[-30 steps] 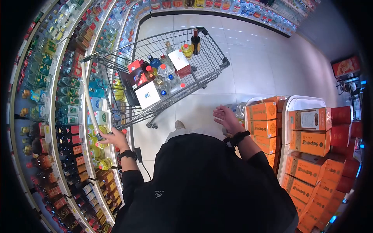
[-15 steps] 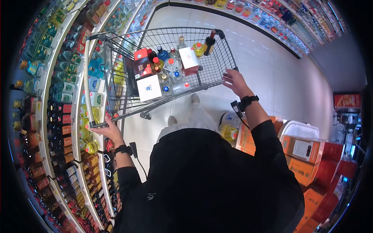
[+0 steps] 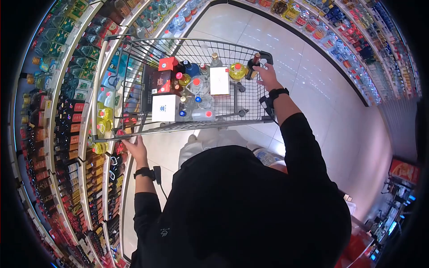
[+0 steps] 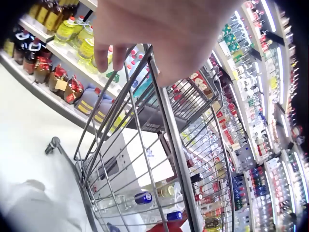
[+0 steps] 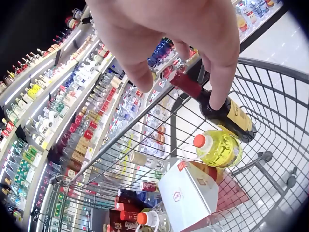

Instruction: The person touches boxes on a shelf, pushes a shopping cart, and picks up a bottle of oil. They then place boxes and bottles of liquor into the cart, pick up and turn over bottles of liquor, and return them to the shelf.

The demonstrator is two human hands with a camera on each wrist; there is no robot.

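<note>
A wire shopping cart (image 3: 178, 127) stands in front of me, loaded with bottles and boxes. At its far right corner, a dark wine bottle (image 5: 231, 116) with a red neck leans against the mesh. My right hand (image 3: 268, 78) reaches over it; in the right wrist view the thumb stands apart on one side of the neck and a finger lies along the other. My left hand (image 3: 137, 151) is at the handle end of the cart, fingers and thumb on either side of the side rail (image 4: 166, 111). Beside the wine bottle is a yellow oil bottle (image 5: 219, 149).
Shelves of bottles (image 3: 76, 116) run close along the left of the cart. More bottle shelves (image 3: 313, 31) curve behind it. Inside the cart are white boxes (image 3: 164, 108), a red box (image 3: 168, 63) and several clear bottles. Pale tiled floor (image 3: 308, 89) shows at right.
My right hand has moved from beside the orange boxes over the cart's corner to the wine bottle. The cart has swung round nearer; my left hand has shifted from the handle to the rail.
</note>
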